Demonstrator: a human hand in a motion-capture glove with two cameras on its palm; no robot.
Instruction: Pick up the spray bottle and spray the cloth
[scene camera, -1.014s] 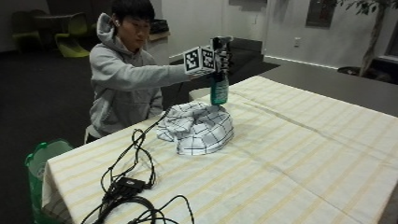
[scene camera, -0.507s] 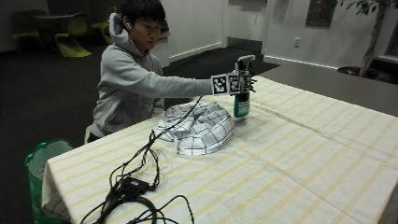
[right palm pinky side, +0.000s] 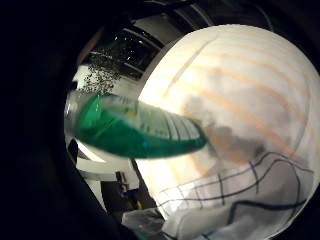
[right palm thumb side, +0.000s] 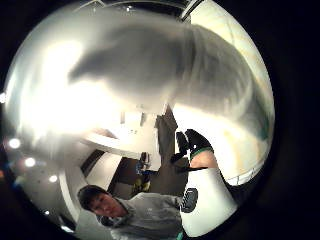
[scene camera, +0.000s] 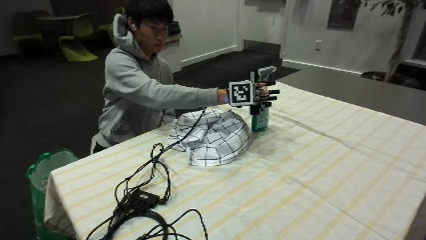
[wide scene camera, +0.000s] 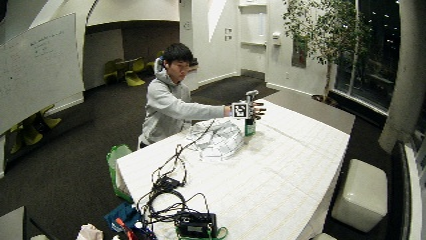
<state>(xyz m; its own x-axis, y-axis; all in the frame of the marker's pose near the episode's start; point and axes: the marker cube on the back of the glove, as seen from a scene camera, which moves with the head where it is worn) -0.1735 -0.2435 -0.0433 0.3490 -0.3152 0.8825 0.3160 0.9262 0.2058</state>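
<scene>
A person seated at the table's far side stretches out the gloved right hand (scene camera: 265, 95) and grips the neck of the spray bottle (scene camera: 259, 119). The bottle is upright, clear with green liquid and a pale trigger head. Its base is at the striped tablecloth, just right of the cloth; I cannot tell whether it touches. The cloth (scene camera: 213, 135) is white with a dark grid, lying crumpled in a heap. In the wide outside view the hand (wide scene camera: 256, 107) holds the bottle (wide scene camera: 249, 127) beside the cloth (wide scene camera: 216, 137). The little finger side palm view shows the bottle (right palm pinky side: 140, 132) close, above the cloth (right palm pinky side: 240, 200).
The table (scene camera: 319, 175) has a pale cloth with yellow stripes. Black cables (scene camera: 143, 195) run from the hand across the near left part to a small box. A green bin (scene camera: 43, 170) stands on the floor at the table's left corner.
The hand has carried the bottle from above the cloth to the right and down, to table height beside the cloth. The cloth has stayed put.
</scene>
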